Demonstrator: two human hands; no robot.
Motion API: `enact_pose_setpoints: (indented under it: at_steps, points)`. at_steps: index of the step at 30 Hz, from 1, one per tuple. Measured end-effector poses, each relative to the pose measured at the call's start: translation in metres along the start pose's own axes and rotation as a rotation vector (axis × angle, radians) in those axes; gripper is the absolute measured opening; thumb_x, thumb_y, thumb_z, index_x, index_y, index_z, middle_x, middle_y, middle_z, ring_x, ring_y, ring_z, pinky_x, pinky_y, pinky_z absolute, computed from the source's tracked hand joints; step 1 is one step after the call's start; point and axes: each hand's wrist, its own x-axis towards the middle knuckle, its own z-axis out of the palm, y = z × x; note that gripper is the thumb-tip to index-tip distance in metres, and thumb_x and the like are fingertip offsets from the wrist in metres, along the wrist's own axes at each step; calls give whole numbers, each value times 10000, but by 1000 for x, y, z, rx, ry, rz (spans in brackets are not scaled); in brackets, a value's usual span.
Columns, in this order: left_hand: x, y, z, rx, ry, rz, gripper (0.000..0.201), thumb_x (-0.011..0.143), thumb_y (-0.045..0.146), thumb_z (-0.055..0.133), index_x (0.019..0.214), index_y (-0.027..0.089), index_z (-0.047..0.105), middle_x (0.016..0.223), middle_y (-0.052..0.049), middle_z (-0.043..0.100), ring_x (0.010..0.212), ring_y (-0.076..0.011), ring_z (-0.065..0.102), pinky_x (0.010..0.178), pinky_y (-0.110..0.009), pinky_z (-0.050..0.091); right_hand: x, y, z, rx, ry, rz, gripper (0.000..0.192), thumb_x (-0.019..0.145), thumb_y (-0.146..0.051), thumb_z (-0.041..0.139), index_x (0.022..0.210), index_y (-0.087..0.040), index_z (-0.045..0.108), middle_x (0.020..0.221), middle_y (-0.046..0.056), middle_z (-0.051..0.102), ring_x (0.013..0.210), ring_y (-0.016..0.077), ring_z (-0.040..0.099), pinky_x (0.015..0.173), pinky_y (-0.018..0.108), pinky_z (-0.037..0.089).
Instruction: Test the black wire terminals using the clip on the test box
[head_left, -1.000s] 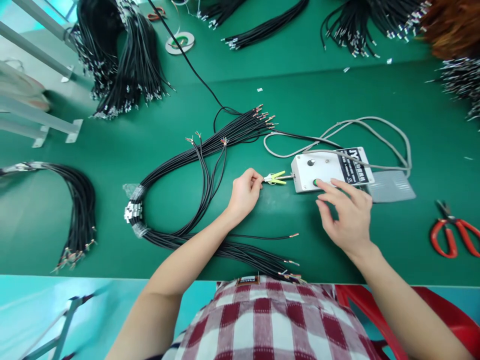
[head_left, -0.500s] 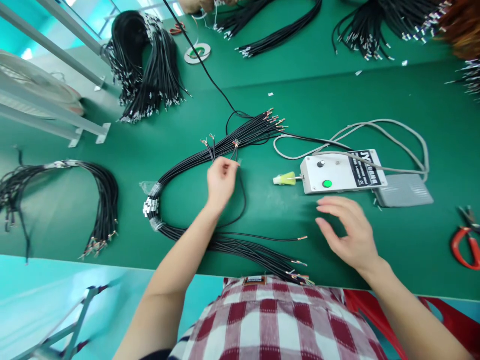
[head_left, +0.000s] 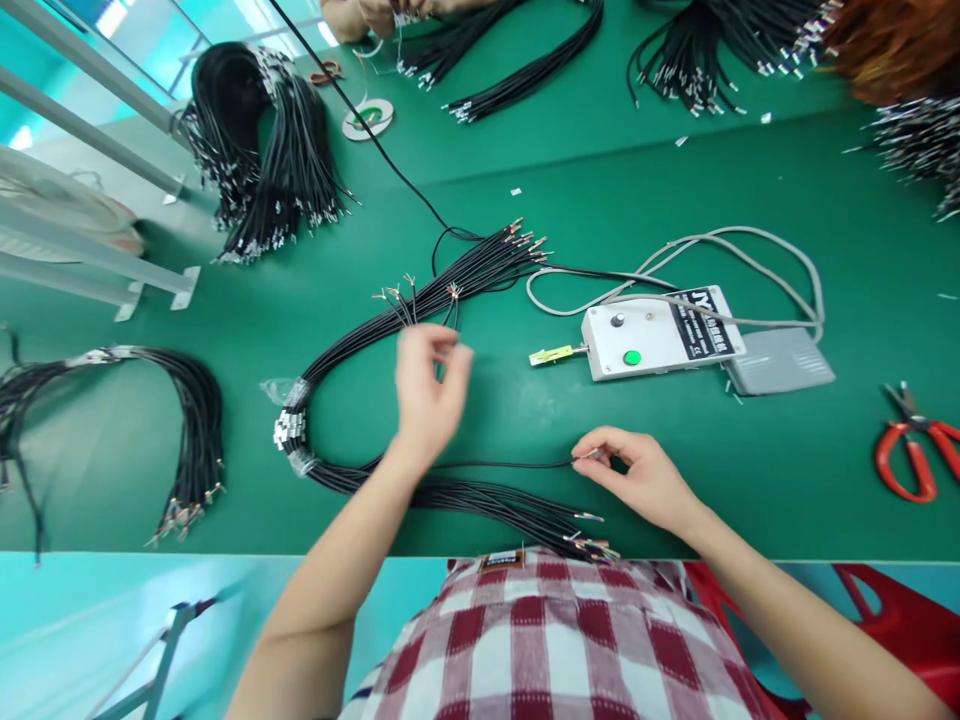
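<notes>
A looped bundle of black cables [head_left: 352, 350] with stripped copper ends lies on the green table [head_left: 525, 180]. My left hand [head_left: 427, 385] hovers, blurred, over the loop just below several upturned cable ends, fingers pinched near one cable. My right hand [head_left: 645, 475] pinches the copper tip of a single black cable [head_left: 510, 464] lying across the table. A white control box [head_left: 656, 340] with a green button and a yellow-tipped probe [head_left: 551, 354] sits beyond my right hand.
Red-handled scissors [head_left: 911, 450] lie at the right. A grey foot pedal [head_left: 780, 362] sits beside the box. More black cable bundles lie at the left [head_left: 180, 420], back left [head_left: 255, 140] and back. Another person's hands [head_left: 375, 15] work at the far edge.
My right hand dropped from near the box button to the single cable's tip and pinched it. My left hand left the yellow probe, went to the upturned cable ends, then drew back slightly.
</notes>
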Motion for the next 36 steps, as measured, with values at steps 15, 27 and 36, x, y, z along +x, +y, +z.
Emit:
enact_pose_setpoints:
  at_steps: [15, 27, 36]
  points:
    - [-62, 47, 35, -351, -785, -281, 210, 997, 357, 449, 900, 192, 536, 641, 31, 572, 572, -108, 446, 615, -248, 356, 26, -28, 8, 789, 60, 236, 252, 803, -423, 756, 850, -185, 685, 662, -29, 543, 510, 67, 347, 487, 254, 229]
    - [-69, 38, 40, -524, -697, -403, 268, 973, 441, 494, 896, 187, 526, 620, 30, 551, 574, -103, 440, 586, -236, 344, 19, -16, 22, 705, 145, 161, 273, 760, -391, 804, 926, -225, 666, 686, -39, 538, 593, 103, 412, 576, 255, 355]
    - [-70, 39, 39, -520, -698, -393, 236, 975, 411, 503, 913, 186, 540, 628, 27, 552, 570, -103, 445, 583, -241, 340, 24, -24, 17, 709, 166, 156, 252, 798, -453, 742, 857, -213, 696, 691, -12, 569, 587, 116, 423, 580, 280, 369]
